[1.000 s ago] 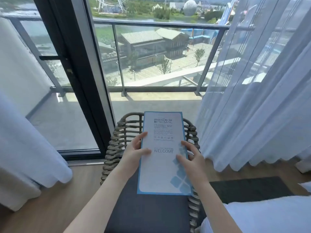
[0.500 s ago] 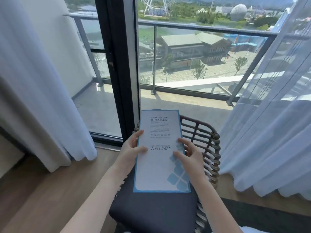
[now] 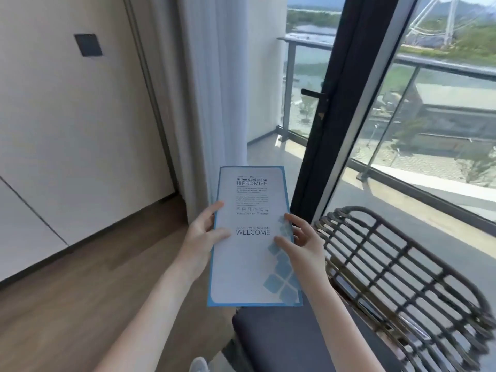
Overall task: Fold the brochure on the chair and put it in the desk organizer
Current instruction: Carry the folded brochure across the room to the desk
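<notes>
The brochure point(image 3: 249, 253), white with a blue border and the word WELCOME, is folded to a tall narrow panel and held up in the air in front of me. My left hand point(image 3: 204, 237) grips its left edge with the thumb on the front. My right hand point(image 3: 303, 245) holds the right edge, fingers spread over the blue squares. The woven chair point(image 3: 397, 264) with its dark seat cushion point(image 3: 284, 339) stands to the lower right, below the brochure. No desk organizer is in view.
A curtain point(image 3: 214, 103) hangs straight ahead beside the black frame of the balcony door point(image 3: 327, 116). A pale wall with a dark switch plate point(image 3: 88, 45) fills the left. Wooden floor point(image 3: 80, 304) stretches to the lower left.
The view has swung left: the chair has slid to the right and the wall has come into sight. The brochure stays in both hands, now off the chair's back.
</notes>
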{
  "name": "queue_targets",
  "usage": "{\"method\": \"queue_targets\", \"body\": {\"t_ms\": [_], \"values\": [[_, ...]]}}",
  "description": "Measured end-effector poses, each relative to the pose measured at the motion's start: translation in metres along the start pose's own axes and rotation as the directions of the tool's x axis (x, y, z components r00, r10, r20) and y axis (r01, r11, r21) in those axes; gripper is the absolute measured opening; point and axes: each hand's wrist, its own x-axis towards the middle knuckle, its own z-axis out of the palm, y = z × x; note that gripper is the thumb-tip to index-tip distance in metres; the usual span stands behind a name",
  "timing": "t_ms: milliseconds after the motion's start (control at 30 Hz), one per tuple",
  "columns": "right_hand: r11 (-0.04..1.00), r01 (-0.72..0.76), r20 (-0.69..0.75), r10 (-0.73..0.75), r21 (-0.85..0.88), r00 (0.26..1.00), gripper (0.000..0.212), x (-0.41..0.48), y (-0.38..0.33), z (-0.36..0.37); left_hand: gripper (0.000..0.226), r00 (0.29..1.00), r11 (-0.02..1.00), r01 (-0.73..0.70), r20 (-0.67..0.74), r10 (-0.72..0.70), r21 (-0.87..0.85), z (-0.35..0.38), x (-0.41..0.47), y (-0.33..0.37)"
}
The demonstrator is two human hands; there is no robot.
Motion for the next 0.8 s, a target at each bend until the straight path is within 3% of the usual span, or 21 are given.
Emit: {"method": "queue_targets", "body": {"t_ms": [267, 500, 633, 800], "values": [[0.999, -0.033, 0.286, 0.037, -0.018, 0.958, 0.050, 0.020, 0.002, 0.152, 0.063, 0.946, 0.997, -0.081, -0.314, 0.077, 0.000, -0.137, -0.017, 0.038], [0.996, -0.046, 0.498, 0.075, -0.070, 0.864, 0.056, 0.039, 0.011, 0.310, 0.063, 0.875, 0.989, -0.147, -0.467, 0.127, -0.005, -0.281, -0.014, 0.074], [0.995, -0.029, 0.633, 0.084, -0.097, 0.770, 0.056, 0.038, 0.018, 0.406, 0.063, 0.804, 0.982, -0.185, -0.569, 0.173, 0.037, -0.360, -0.028, 0.100], [0.990, -0.033, 0.790, 0.128, -0.135, 0.599, 0.057, 0.021, 0.034, 0.518, 0.063, 0.666, 0.976, -0.209, -0.722, 0.185, 0.057, -0.447, -0.066, 0.111]]}}
